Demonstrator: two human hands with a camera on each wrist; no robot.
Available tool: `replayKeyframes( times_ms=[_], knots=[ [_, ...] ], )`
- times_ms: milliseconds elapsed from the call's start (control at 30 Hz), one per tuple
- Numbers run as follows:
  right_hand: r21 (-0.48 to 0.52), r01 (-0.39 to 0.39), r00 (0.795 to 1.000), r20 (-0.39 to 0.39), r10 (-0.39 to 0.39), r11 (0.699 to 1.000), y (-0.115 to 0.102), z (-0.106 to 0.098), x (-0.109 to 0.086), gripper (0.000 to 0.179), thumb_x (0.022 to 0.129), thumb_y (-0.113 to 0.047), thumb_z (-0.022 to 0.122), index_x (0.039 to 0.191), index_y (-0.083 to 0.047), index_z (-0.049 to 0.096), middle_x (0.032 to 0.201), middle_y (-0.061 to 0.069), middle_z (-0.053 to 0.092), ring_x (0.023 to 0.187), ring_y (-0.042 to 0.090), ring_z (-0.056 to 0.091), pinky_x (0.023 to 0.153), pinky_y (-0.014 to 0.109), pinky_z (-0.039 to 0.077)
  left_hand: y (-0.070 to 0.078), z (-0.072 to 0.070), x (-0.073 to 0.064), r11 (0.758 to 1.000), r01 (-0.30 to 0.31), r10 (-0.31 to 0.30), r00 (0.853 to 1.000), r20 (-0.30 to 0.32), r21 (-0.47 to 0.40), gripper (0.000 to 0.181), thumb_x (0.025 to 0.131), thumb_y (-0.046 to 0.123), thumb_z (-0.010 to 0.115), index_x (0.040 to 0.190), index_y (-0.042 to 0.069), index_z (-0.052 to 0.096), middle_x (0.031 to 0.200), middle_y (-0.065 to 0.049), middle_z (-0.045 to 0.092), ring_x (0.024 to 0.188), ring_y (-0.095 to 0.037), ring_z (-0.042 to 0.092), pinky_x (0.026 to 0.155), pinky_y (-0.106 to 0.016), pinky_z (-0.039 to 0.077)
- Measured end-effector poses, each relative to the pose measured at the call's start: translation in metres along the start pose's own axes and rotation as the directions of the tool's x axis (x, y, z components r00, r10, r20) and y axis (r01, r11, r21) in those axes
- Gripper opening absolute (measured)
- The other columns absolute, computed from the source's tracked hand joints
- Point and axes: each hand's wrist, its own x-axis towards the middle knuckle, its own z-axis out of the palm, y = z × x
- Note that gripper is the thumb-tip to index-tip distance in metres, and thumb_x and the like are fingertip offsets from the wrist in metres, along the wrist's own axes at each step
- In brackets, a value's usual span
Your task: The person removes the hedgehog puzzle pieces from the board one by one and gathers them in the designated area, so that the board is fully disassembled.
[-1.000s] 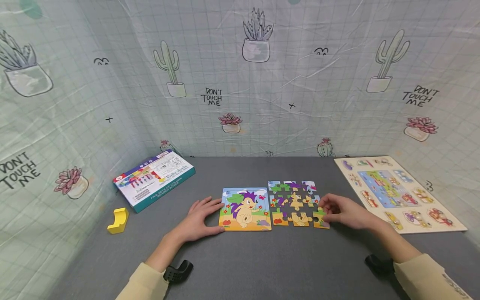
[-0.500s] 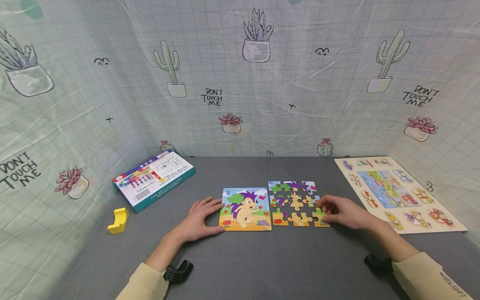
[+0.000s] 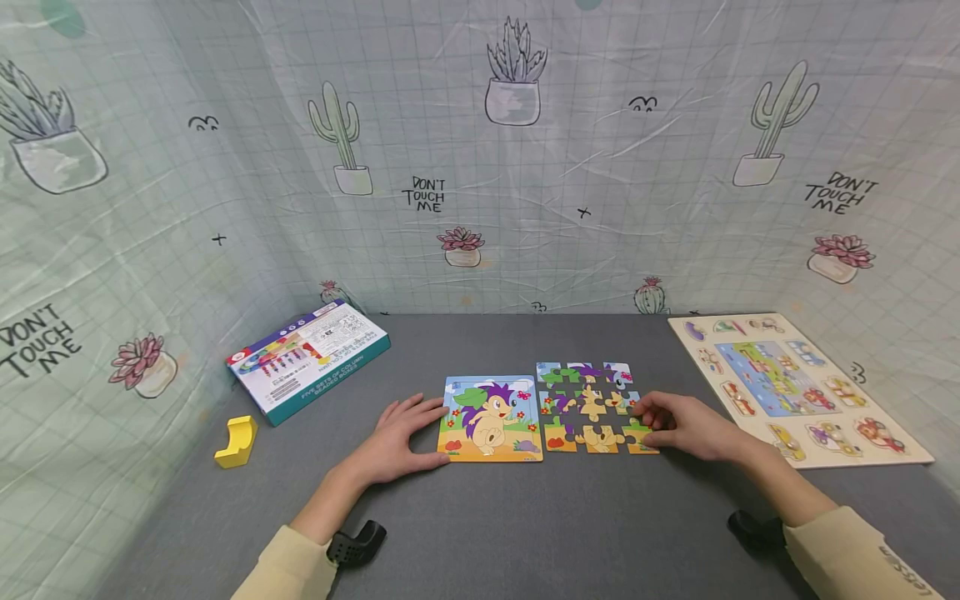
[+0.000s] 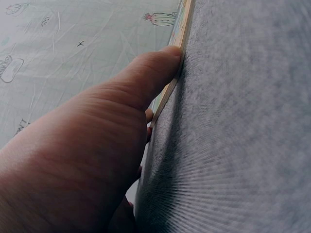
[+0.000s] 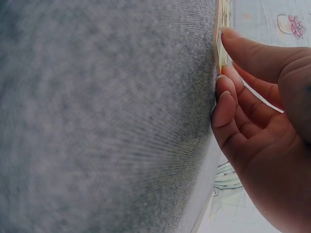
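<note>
A square puzzle board [image 3: 491, 425] with a purple-spined hedgehog picture lies flat on the table. My left hand [image 3: 397, 439] rests at its left side, fingers extended along the edge and thumb at the near corner; the left wrist view shows the thumb [image 4: 163, 60] against the board's edge. Right of the board, jigsaw pieces [image 3: 592, 404] lie in three loose rows with small gaps between them. My right hand [image 3: 686, 423] pinches the near right corner puzzle piece [image 3: 637, 440] between thumb and curled fingers. In the right wrist view that hand [image 5: 262, 107] partly hides the piece.
A wooden peg puzzle [image 3: 798, 392] with animal and vehicle shapes lies at the right. At the back left is a white and teal box [image 3: 307, 358], with a yellow arched block [image 3: 237, 442] in front of it. A printed curtain [image 3: 465, 150] stands behind the table.
My right hand shifts very slightly at the near right puzzle piece, its thumb covering a little more of it. The left hand and the hedgehog board stay still.
</note>
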Motion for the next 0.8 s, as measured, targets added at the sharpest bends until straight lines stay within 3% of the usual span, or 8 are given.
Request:
replayKeyframes(
  times_ms=[267,533,800],
  knots=[
    [0.015,-0.012,1.0,-0.008,0.012,1.0,-0.002,-0.002,-0.002,0.032,0.089,-0.015,0.079,0.114,-0.004,0.063,0.092,-0.001,0.06,0.081,0.01,0.056,0.07,0.027,0.049,0.001,0.0,0.0,1.0,0.008,-0.008,1.0,0.004,-0.004,0.074,0.087,0.048,0.076,0.147,0.011,0.054,0.154,-0.008,0.046,0.149,-0.038,0.023,0.116,-0.064,0.007],
    [0.01,-0.022,0.997,-0.068,0.022,1.0,-0.009,-0.008,-0.004,0.032,0.092,-0.016,0.076,0.117,-0.001,0.062,0.094,-0.001,0.06,0.084,0.012,0.056,0.07,0.028,0.05,0.0,0.0,-0.001,1.0,-0.007,0.007,1.0,-0.004,-0.008,0.074,0.087,0.048,0.076,0.146,0.01,0.055,0.153,-0.009,0.047,0.148,-0.039,0.025,0.115,-0.065,0.009],
    [-0.032,-0.011,0.989,-0.146,0.006,0.999,-0.019,-0.014,-0.005,0.023,0.099,-0.017,0.067,0.116,-0.002,0.064,0.094,-0.004,0.062,0.084,0.012,0.058,0.071,0.029,0.051,-0.003,0.0,-0.002,1.0,0.0,-0.002,0.998,-0.067,-0.029,0.068,0.088,0.041,0.077,0.144,0.009,0.057,0.146,-0.012,0.053,0.145,-0.039,0.032,0.116,-0.063,0.014]
  ],
)
